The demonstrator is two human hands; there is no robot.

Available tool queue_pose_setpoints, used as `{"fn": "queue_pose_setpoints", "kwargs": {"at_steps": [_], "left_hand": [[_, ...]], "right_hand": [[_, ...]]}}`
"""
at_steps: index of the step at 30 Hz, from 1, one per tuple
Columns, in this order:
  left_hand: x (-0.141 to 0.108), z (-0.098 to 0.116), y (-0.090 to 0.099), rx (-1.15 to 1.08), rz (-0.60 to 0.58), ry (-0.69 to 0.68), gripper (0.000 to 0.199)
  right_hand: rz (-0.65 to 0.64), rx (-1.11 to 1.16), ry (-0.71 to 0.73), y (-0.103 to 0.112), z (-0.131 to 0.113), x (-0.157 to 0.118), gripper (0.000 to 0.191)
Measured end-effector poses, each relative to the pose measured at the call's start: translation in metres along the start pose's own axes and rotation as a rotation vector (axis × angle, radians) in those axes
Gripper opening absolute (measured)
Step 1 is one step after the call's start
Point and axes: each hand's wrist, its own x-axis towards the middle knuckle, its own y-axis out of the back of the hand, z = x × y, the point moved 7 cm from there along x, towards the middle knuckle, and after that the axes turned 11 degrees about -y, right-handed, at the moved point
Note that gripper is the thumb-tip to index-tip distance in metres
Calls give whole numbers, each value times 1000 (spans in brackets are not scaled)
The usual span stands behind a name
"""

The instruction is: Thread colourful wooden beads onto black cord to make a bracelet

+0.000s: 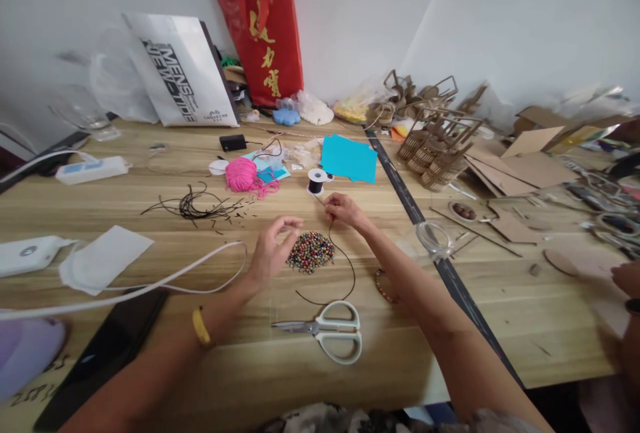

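My right hand [343,209] pinches a thin black cord [353,266] just above a pile of small multicoloured beads [311,251]. The cord runs up to a white spool of black thread [316,183] and curves down to the right of the beads, its loose end near the scissors. At the left edge of the pile is my left hand [275,243], thumb and fingers apart, with nothing in it. White-handled scissors [340,333] lie below the beads, blades pointing left. A beaded bracelet [383,286] rests partly behind my right forearm.
Pink yarn [241,174], cut black cords [200,207] and blue sheets [349,158] lie farther back. A white cable [185,267] and black phone [107,353] are at left. Tape rolls [434,239] and cardboard [510,166] are at right. Another person's hand [627,279] shows at the right edge.
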Motion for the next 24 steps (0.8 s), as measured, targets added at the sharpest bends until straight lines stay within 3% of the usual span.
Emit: {"fn": "queue_pose_setpoints", "kwargs": {"at_steps": [5,7,11,16,24], "left_hand": [[58,-36,-17,220,52,-50,36],[80,-55,-33,374,-24,-46,39],[113,-76,-60,413,-62,-54,43],[130,-86,-77,429,-86,-62,38],[130,-89,-73,340,-162,-149,45]], "right_hand": [[-28,17,37,3,-1,-12,13],[-27,0,71,3,-4,-19,13],[-53,-42,140,1,-12,-38,14],[-100,-89,183,4,-23,-74,12],[-62,-15,152,27,-5,-107,11]]}}
